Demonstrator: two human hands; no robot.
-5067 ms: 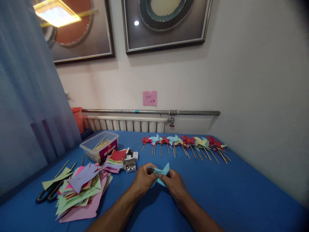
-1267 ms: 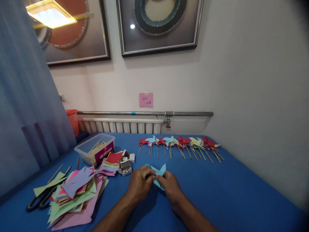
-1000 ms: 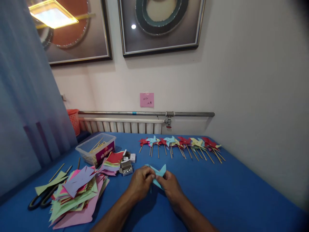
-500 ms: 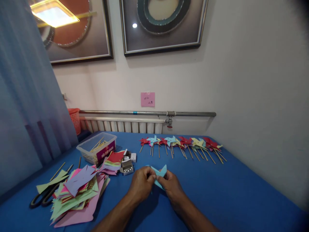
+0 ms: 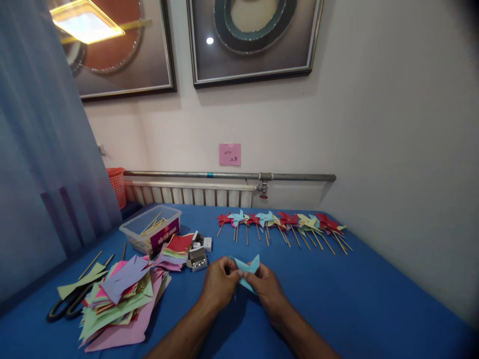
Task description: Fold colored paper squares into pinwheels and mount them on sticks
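Note:
Between my two hands is a light blue paper pinwheel point(image 5: 250, 267), partly folded, held just above the blue table. My left hand point(image 5: 220, 281) pinches its left side and middle, thumb pressed near the centre. With thumb and fingers, my right hand point(image 5: 268, 288) grips the right side. One pointed blade sticks up between the hands; the fingers hide much of the rest. Left of my left hand stands a small open box of metal pins point(image 5: 197, 260), beside a stack of coloured paper squares point(image 5: 179, 247).
Finished pinwheels on sticks point(image 5: 288, 219) lie in a row at the back right. A clear plastic tub point(image 5: 134, 230) holds wooden sticks. Cut paper sheets point(image 5: 119, 304) are heaped at the left, partly over black-handled scissors point(image 5: 71, 309). A radiator point(image 5: 194, 194) runs along the wall.
Almost nothing differs. My left thumb has shifted slightly towards the pinwheel's centre, and the view has moved a touch.

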